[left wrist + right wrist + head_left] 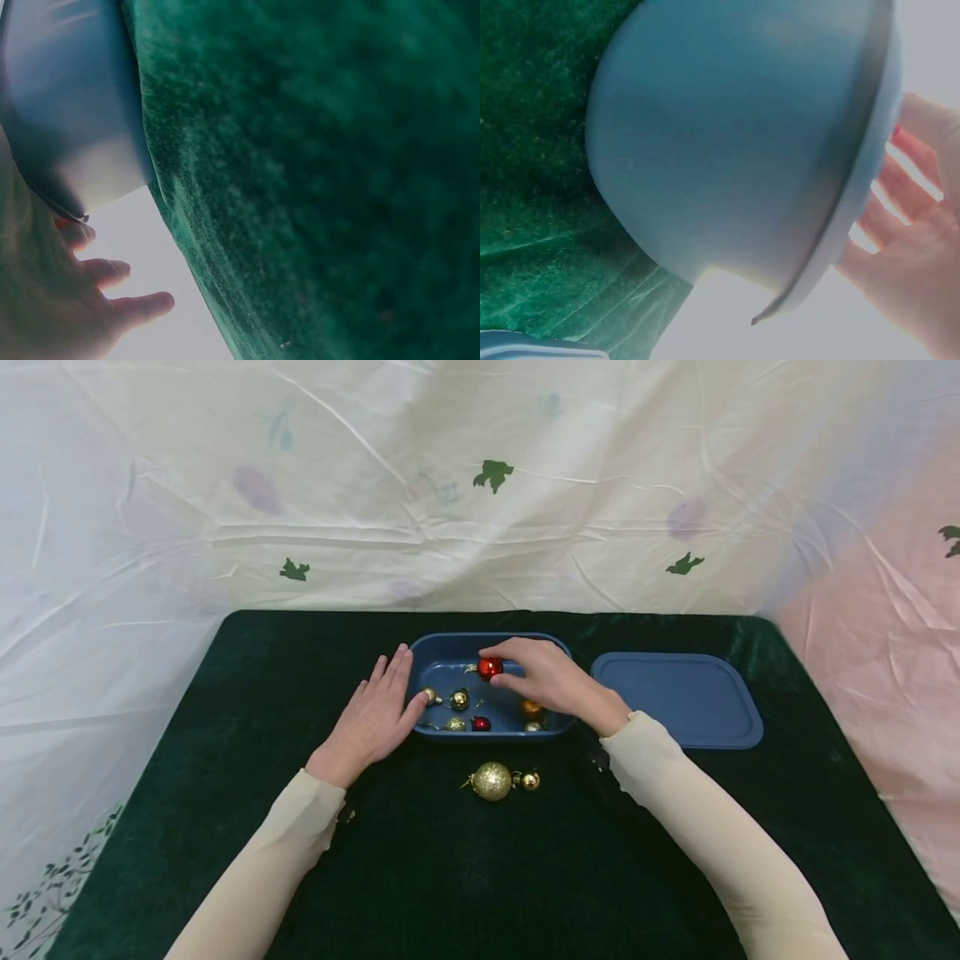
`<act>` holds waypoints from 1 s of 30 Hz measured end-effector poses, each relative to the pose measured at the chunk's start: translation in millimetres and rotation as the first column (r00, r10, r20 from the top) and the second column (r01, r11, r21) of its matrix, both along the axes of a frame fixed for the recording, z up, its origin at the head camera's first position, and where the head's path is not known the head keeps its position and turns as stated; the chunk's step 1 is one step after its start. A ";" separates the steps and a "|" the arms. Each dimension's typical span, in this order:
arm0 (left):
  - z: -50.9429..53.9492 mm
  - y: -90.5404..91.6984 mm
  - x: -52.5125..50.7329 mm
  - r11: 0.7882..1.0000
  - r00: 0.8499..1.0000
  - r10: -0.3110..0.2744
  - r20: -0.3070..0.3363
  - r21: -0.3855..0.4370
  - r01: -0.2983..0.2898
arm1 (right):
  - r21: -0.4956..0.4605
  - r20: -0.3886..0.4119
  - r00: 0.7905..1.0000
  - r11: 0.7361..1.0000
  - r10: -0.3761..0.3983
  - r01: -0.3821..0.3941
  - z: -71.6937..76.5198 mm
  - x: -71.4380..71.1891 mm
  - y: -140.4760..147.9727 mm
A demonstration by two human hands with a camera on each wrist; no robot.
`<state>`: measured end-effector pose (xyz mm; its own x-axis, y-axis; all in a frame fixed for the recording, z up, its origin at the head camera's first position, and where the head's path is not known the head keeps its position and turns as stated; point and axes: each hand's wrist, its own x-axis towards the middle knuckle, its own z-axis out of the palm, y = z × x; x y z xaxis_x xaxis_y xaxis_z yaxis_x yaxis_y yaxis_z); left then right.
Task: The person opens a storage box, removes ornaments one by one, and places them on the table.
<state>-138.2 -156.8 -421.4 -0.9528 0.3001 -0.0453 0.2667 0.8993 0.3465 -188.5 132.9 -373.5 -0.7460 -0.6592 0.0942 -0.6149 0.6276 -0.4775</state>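
Observation:
A blue rectangular container (491, 737) stands on the table with several small gold baubles and a dark red bauble (481, 723) inside. My right hand (551, 677) reaches over its right side and pinches a shiny red bauble (491, 667) between thumb and fingers, above the container's floor. In the right wrist view, the container's outer wall (727, 150) hides most of that bauble. My left hand (372, 714) lies with straight fingers along the container's left end, its thumb over the rim near a small gold bauble (428, 695).
Right of the container lies a flat blue lid (675, 700). In front of it, a large glittery gold bauble (491, 782) sits beside a small gold bauble (530, 781). Dark green velvet cloth (465, 877) covers the table, and a pale patterned curtain (585, 510) hangs behind.

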 end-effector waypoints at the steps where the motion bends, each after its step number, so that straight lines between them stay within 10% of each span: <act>1: 0.1 -0.1 -0.1 1.000 1.000 -0.001 -0.004 0.001 0.001 | -0.012 -0.001 1.000 1.000 -0.001 0.001 0.7 2.0 1.5; 30: 2.9 -1.6 -1.5 1.000 1.000 0.002 0.015 -0.003 -0.002 | -0.208 -0.040 0.998 0.978 -0.046 0.036 13.3 54.2 31.3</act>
<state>-139.8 -158.4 -418.5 -0.9526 0.2981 -0.0609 0.2596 0.9008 0.3480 -134.3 164.2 -360.2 -0.7640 -0.5910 0.2590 -0.6142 0.5432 -0.5724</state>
